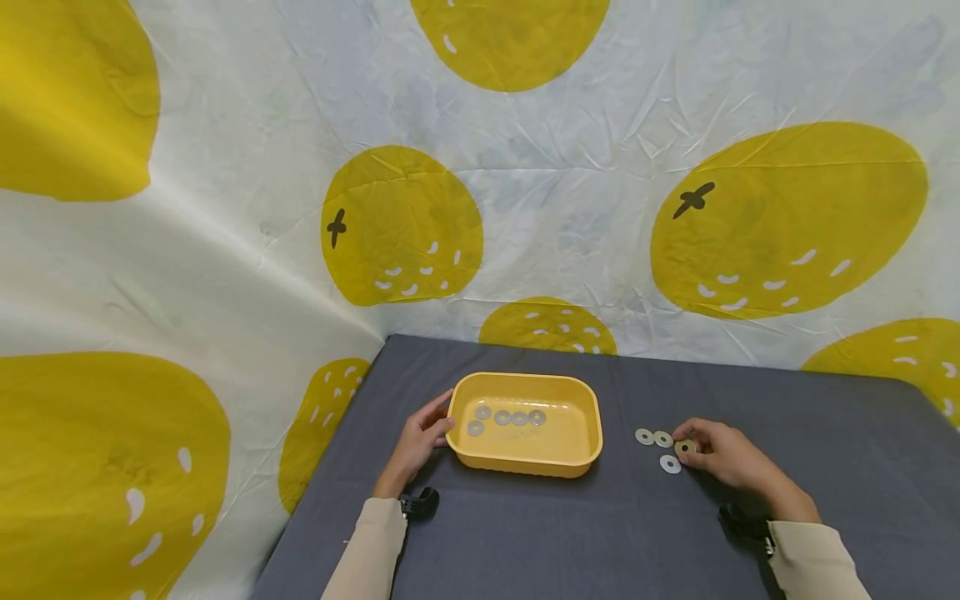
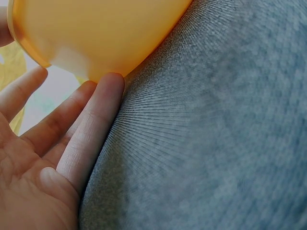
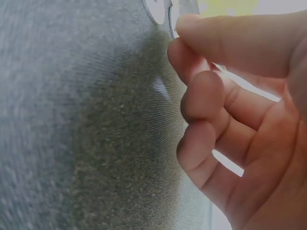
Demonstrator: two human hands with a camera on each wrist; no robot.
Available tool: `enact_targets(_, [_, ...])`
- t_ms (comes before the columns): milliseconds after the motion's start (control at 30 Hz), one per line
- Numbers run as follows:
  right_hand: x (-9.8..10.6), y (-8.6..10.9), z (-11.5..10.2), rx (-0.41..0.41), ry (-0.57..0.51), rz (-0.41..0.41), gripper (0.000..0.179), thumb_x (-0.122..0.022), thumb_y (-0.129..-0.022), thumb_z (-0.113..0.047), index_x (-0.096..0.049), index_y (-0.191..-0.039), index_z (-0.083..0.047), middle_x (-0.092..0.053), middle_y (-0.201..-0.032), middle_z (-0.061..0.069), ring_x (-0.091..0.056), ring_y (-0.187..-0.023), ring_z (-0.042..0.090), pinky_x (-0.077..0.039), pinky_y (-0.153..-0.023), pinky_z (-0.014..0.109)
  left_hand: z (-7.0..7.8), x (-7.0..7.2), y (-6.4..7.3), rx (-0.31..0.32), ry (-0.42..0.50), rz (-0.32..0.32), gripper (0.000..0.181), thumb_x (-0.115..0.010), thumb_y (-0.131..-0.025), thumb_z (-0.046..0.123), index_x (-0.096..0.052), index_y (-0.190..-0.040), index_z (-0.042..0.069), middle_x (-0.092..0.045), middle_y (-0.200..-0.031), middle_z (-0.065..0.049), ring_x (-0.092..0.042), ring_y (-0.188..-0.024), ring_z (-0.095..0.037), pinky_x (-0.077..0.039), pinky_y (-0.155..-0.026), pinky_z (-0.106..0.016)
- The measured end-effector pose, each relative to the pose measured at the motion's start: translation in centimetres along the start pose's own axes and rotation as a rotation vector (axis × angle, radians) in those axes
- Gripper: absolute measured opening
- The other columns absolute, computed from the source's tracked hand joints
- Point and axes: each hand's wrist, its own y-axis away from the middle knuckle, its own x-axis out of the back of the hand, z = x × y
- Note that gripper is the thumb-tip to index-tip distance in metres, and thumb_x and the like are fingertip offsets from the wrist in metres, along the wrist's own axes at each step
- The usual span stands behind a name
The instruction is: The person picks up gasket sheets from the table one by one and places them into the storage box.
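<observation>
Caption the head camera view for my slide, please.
Left hand touching a yellow tray of holed discs, right hand pinching another disc.

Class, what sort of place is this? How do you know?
Probably a staged tabletop workspace: a fruit-patterned sheet hangs behind a grey-covered table, where a yellow tray holds flat rings.

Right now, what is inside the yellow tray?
Five grey rings lie inside the yellow tray; whatever is directly beneath them is covered and cannot be seen.

The tray [image 1: 517,463] is plain yellow; the discs [image 1: 676,467] are silvery, one brassier. The bench [image 1: 555,542] is dark grey. The white backdrop [image 1: 555,204] bears yellow fruits [image 1: 795,221] with white flecks.
</observation>
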Motion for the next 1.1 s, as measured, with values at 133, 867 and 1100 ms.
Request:
enact_targets(133, [0.1, 0.0, 0.1, 0.016, -0.029, 0.049, 0.028, -0.078, -0.087, -0.007, -0.067, -0.112, -0.002, -0.055, -0.075, -0.004, -0.045, -0.061, 0.001, -0.039, -0.056, 0.023, 0.1, 0.0, 0.1, -0.001, -0.001, -0.005, 0.054, -0.067, -0.099, 0.023, -0.052, -0.151, 0.031, -0.065, -0.130, -0.016, -0.065, -0.116, -0.032, -0.063, -0.085, -0.037])
enact_targets(867, [0.0, -0.3, -1.6, -0.026, -0.045, 0.166, 0.038, -0.086, -0.079, -0.011, -0.061, -0.107, -0.002, -0.056, -0.080, 0.002, -0.046, -0.065, 0.004, -0.041, -0.056, 0.023, 0.1, 0.0, 0.1, -0.005, -0.016, -0.004, 0.055, -0.066, -0.099, 0.024, -0.052, -0.152, 0.029, -0.065, -0.129, -0.017, -0.066, -0.112, -0.029, -0.063, -0.084, -0.035])
enact_targets(1100, [-0.2, -0.4, -2.2, -0.064, -0.027, 0.195, 0.041, -0.087, -0.080, -0.020, -0.061, -0.108, -0.004, -0.055, -0.084, 0.005, -0.045, -0.068, 0.007, -0.040, -0.056, 0.024, 0.0, 0.0, 0.1, -0.005, -0.011, 0.001, 0.053, -0.066, -0.099, 0.024, -0.053, -0.150, 0.034, -0.066, -0.129, -0.013, -0.066, -0.112, -0.026, -0.063, -0.085, -0.037])
